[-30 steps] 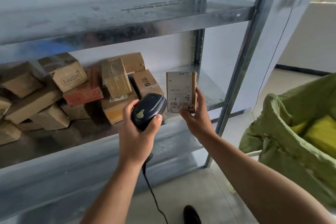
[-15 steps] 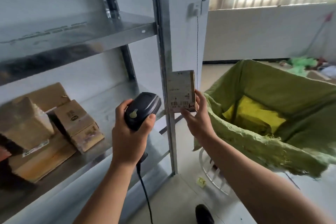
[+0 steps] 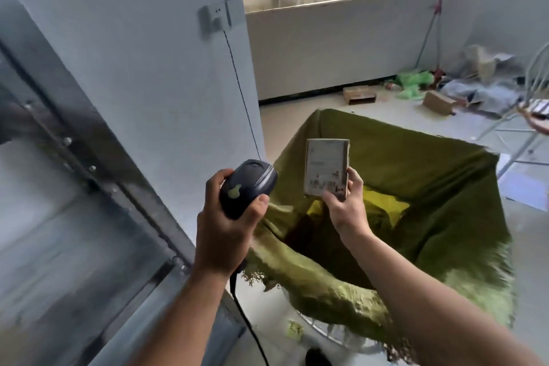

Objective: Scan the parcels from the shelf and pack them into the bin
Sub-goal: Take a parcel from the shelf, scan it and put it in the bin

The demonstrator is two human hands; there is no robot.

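Note:
My right hand (image 3: 346, 206) pinches the lower end of a small cardboard parcel (image 3: 326, 165), held upright with its white label and barcode facing me. The parcel hangs over the open mouth of the bin (image 3: 445, 187), which is lined with a green sack and has something yellow inside. My left hand (image 3: 225, 232) grips a dark handheld scanner (image 3: 246, 184) with a yellow-green button, just left of the parcel; its black cable drops toward the floor. The shelf (image 3: 89, 172) shows only as a blurred metal frame at the left, and no parcels on it are in view.
A white wall corner with a socket (image 3: 214, 19) and a thin cable stands behind the scanner. Cardboard boxes (image 3: 359, 94), green bags and clutter lie on the floor along the far wall. A white wire frame (image 3: 523, 116) stands at the right.
My view and both hands have swung right, away from the shelf. The parcel went from in front of the shelf post to over the bin's open mouth, with the scanner still beside it.

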